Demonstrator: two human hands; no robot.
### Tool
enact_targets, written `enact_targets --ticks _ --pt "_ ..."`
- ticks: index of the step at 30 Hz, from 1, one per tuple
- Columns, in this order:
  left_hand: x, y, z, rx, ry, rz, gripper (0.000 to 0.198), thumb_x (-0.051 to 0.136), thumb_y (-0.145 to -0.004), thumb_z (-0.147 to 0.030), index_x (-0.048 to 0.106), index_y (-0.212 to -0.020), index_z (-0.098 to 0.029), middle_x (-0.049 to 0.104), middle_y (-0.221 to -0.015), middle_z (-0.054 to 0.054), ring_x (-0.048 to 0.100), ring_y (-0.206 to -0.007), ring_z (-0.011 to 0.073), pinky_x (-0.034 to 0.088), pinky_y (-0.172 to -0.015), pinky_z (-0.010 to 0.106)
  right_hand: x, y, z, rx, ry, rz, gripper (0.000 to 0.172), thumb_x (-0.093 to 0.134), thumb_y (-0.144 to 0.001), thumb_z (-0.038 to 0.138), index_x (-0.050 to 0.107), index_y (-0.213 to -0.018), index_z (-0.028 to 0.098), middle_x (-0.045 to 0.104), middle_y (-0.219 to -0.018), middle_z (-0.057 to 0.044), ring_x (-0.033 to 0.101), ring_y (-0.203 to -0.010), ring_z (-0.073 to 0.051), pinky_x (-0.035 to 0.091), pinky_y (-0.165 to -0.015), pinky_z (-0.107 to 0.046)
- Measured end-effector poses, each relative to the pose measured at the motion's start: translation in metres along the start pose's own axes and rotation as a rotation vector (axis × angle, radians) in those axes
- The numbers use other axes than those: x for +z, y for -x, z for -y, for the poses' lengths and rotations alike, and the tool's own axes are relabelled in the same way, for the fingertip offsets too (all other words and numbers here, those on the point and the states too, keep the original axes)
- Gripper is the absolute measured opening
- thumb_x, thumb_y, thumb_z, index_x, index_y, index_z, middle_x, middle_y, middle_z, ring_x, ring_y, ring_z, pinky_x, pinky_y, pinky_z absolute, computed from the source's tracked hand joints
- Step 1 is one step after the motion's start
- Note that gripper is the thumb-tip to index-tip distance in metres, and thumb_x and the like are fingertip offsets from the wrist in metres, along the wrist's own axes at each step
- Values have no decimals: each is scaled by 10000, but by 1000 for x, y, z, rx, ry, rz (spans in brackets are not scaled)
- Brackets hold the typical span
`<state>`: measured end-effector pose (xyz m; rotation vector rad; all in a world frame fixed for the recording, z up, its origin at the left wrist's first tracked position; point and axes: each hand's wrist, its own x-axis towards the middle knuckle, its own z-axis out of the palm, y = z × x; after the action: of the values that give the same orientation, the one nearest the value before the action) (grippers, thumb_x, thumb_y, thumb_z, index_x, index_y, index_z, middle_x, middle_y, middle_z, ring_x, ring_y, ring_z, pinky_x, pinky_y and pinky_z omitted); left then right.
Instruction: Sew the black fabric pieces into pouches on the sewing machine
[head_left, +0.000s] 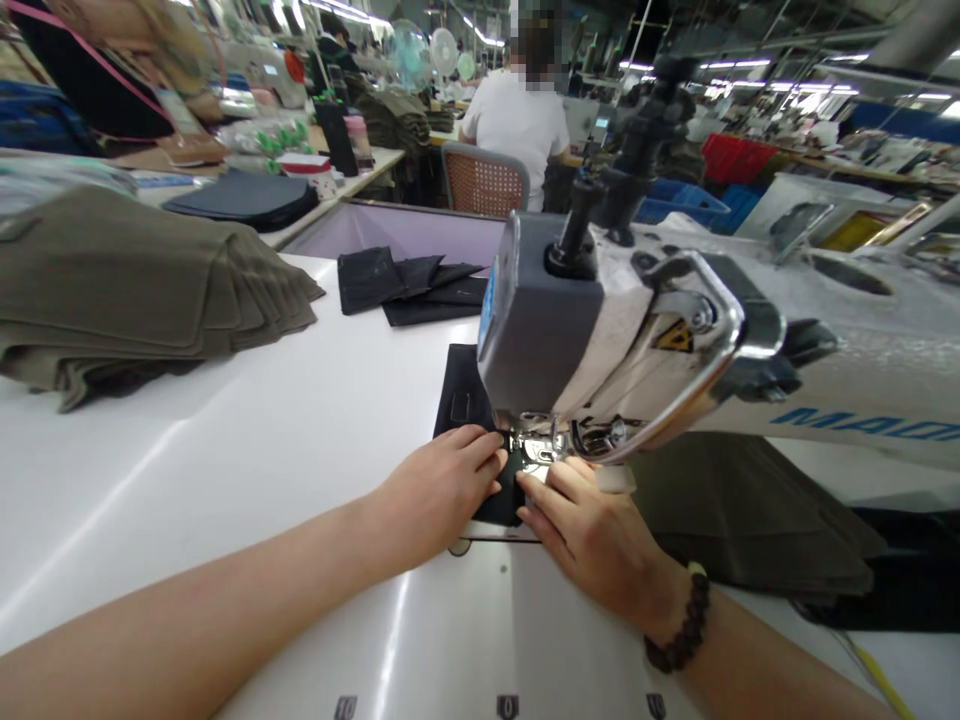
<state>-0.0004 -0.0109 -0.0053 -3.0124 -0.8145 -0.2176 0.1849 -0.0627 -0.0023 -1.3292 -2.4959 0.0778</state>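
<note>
Black fabric piece (469,400) is pinned flat under the sewing machine (600,330) head near the tabletop's (247,450) near edge | left hand (439,485), right hand (592,530), fingers pressed together on cloth | stitching step judged underway; steady feeding called for next.

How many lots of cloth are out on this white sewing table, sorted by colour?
Black: 2, the black piece under both hands at the sewing machine, and the loose black pile behind it.
Olive-brown: 2, the folded olive stack and the olive cloth under the machine arm.
Total: 4
</note>
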Motion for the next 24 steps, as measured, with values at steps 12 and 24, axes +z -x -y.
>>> enact_targets --ticks 12,24 --pt "-12 11 -10 95 84 19 152 441 -855 -162 581 -903 -127 591 -954 96 527 -934 221 459 -793 340 -3 2 -3 -194 -62 -39 279 368 -909 252 622 -885 141 559 -680 -36 489 -634 -162 362 -718 -343" --pt "-3 -3 7 45 127 -43 129 449 -843 -114 575 -866 -108 577 -902 74 522 -911 216 445 -837 330 2 -3 0 51 7 36 251 516 -839 225 567 -1076 160 607 -885 -77 536 -824 -208 377 -793 -355"
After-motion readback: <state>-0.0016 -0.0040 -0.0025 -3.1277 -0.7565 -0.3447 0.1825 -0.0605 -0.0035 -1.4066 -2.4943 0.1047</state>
